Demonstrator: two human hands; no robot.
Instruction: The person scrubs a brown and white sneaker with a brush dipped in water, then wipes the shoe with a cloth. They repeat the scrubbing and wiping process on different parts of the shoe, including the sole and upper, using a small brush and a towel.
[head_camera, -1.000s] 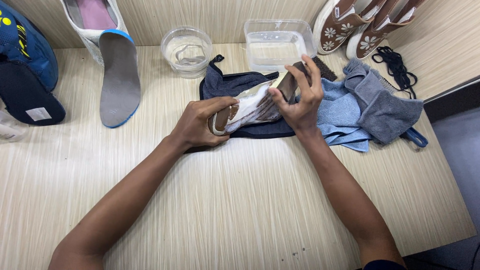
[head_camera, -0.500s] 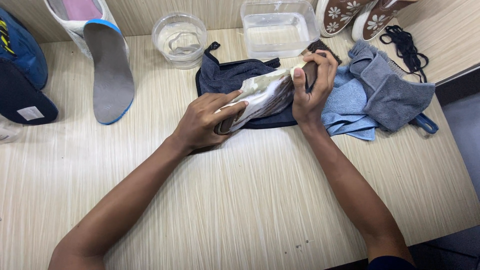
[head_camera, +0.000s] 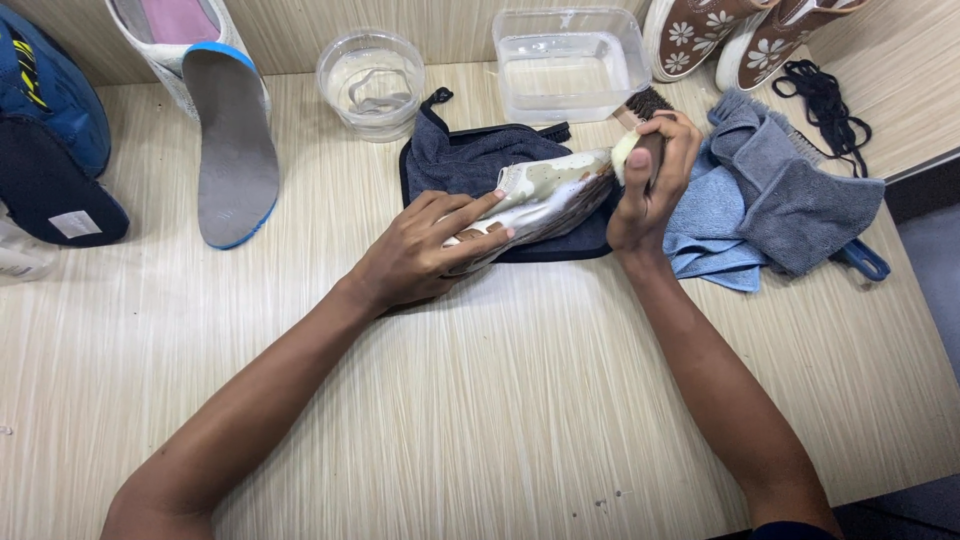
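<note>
A white and beige shoe (head_camera: 545, 195) lies on its side on a dark blue cloth (head_camera: 480, 160) in the middle of the wooden table. My left hand (head_camera: 425, 250) grips the shoe at its near end, fingers spread along the upper. My right hand (head_camera: 650, 180) is closed round a wooden-handled brush (head_camera: 645, 105), whose bristles meet the shoe's far end. Most of the brush is hidden by my fingers.
Behind the shoe stand a round clear bowl (head_camera: 370, 80) and a rectangular clear tub of water (head_camera: 570, 65). Grey and light blue towels (head_camera: 770, 200) lie at the right, with black laces (head_camera: 825, 105) and brown floral shoes (head_camera: 730, 35). A grey insole (head_camera: 235, 150) and blue shoes (head_camera: 50, 140) lie left.
The shoe has been turned and stretched out along the cloth. My right hand has shifted right to its far end with the brush; my left hand now flattens over the near end.
</note>
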